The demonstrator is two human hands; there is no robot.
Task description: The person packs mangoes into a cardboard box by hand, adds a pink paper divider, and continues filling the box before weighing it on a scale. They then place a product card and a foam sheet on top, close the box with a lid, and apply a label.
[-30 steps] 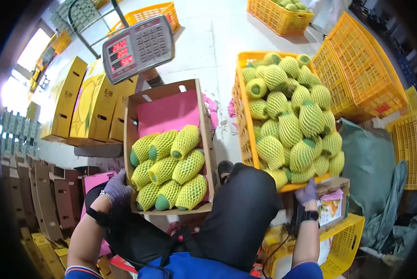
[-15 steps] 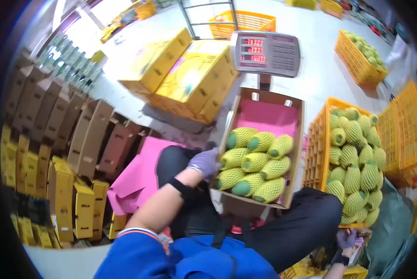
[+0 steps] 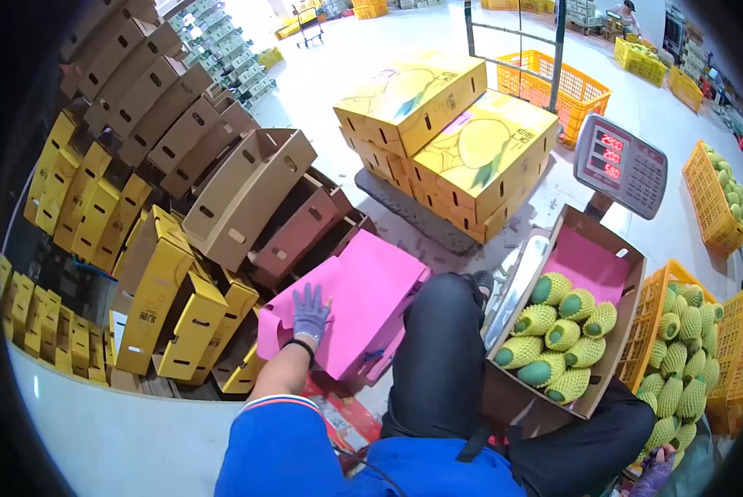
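Observation:
My left hand [image 3: 311, 315], in a grey-purple glove, lies with fingers spread on a stack of pink sheets [image 3: 363, 290] to the left of my knees. At the lower right edge, my right hand [image 3: 655, 470] is partly in view beside the orange crate of net-wrapped mangoes [image 3: 685, 373]; its fingers look curled, but what they hold, if anything, is hidden. An open cardboard box [image 3: 504, 396] with a pink liner [image 3: 585, 267] holds several mangoes in yellow foam nets [image 3: 563, 334]. Behind the box stands a scale display [image 3: 621, 166] with red digits.
Closed yellow boxes [image 3: 479, 153] are stacked on a low dark platform [image 3: 421, 217] ahead. Many open cartons [image 3: 243, 195] and yellow boxes [image 3: 158, 290] stand at the left. More orange crates [image 3: 715, 199] are at the right; a person [image 3: 626, 16] is far back.
The view has turned left. My left hand has left the mango box's side and now rests on the pink sheets. My right hand remains near the mango crate.

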